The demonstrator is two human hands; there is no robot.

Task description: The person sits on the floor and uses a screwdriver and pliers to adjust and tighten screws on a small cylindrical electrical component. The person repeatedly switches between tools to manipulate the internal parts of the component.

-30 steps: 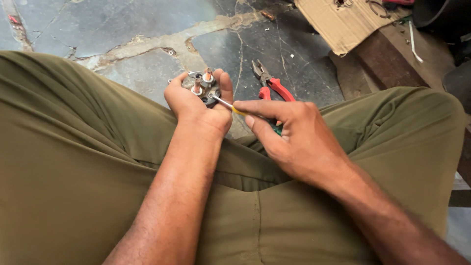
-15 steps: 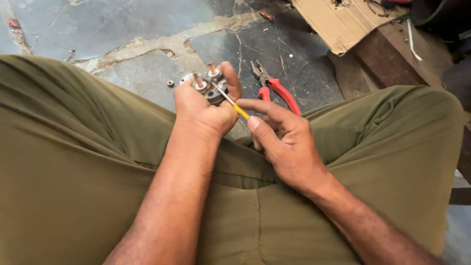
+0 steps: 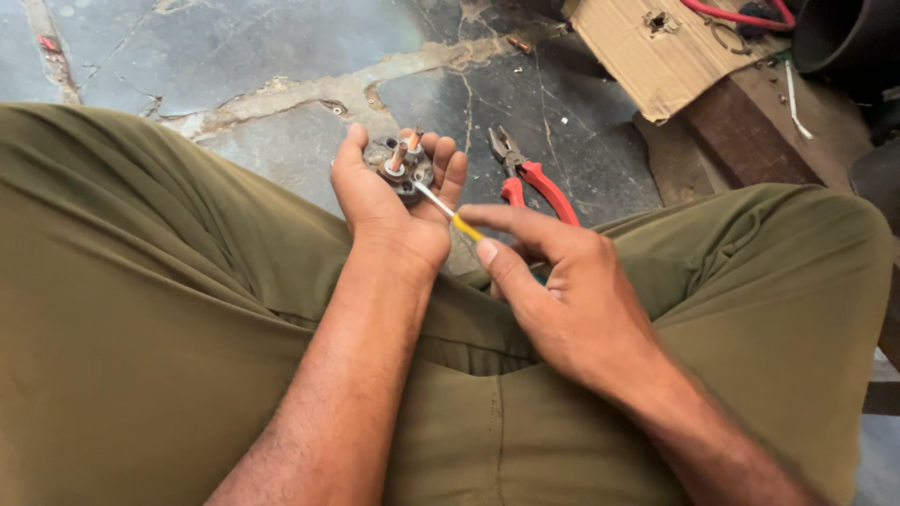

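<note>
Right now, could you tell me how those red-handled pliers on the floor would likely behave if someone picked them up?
The pliers look like steel with red sleeved handles, so probably rigid and fairly heavy for their size. The sleeves likely give a sure grip. Their handles lie spread, so the joint may swing loosely when lifted. They lie flat on the cracked stone floor, so rolling seems unlikely.

Our round metal part and the small screwdriver

We see a small round grey metal part [image 3: 401,167] with copper-coloured pins standing up from its face, cupped in the left hand [image 3: 394,201] above the lap, face tilted toward us. The screwdriver [image 3: 448,214] has a thin bright shaft and a yellow handle; it slants up-left from the right hand [image 3: 562,290], pinched between thumb and forefinger, its tip touching the part's lower right edge.
</note>
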